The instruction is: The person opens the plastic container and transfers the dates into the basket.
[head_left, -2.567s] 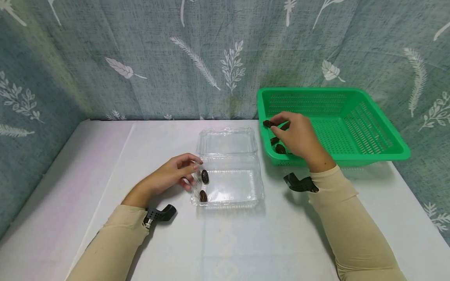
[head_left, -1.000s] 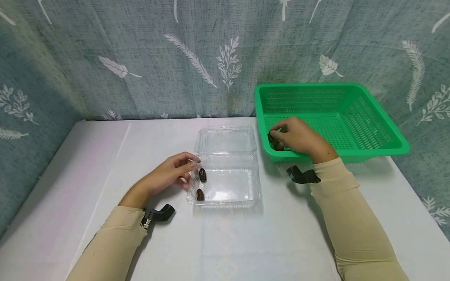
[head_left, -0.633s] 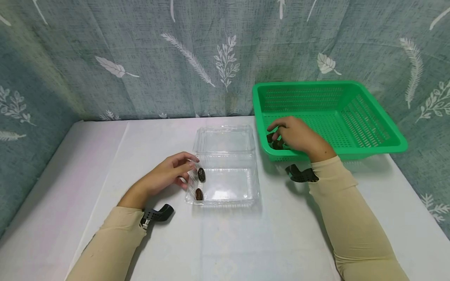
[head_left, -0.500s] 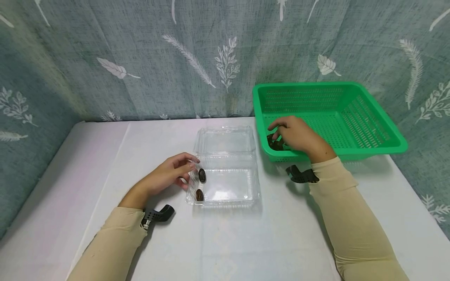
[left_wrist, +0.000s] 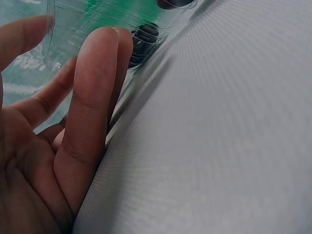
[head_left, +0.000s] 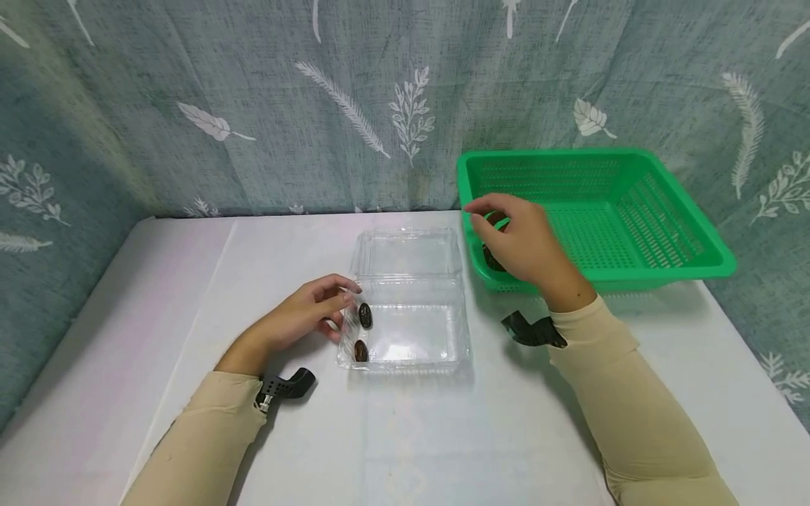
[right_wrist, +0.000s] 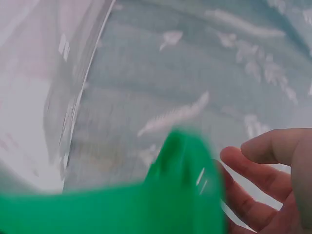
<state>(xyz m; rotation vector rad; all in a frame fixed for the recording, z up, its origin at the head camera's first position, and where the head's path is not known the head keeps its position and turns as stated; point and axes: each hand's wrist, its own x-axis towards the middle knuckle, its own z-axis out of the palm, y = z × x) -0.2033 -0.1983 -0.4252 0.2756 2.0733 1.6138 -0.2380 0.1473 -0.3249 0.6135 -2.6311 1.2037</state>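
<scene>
My left hand (head_left: 310, 313) rests at the left edge of a hinged clear plastic container (head_left: 414, 334), its relaxed fingertips at the rim. Two dark brown dates lie along that side inside: an upper date (head_left: 365, 315) and a lower date (head_left: 361, 351). In the left wrist view a date (left_wrist: 145, 39) shows through the plastic beyond the fingers (left_wrist: 95, 73). My right hand (head_left: 525, 239) hovers over the near left corner of a green basket (head_left: 633, 274), with no date visible at its fingertips. Dark dates (head_left: 491, 258) in that corner are partly hidden beneath the hand.
The container's lid (head_left: 408, 253) stands folded back toward the patterned curtain (head_left: 266, 140). A white cloth (head_left: 405, 436) covers the table. The basket stands at the back right near the curtain. Each wrist wears a black camera mount (head_left: 534, 330).
Earlier my right hand held a date above the basket's left side, then lowered among the dates there. Now it has risen and shifted left toward the rim. My left hand has stayed put.
</scene>
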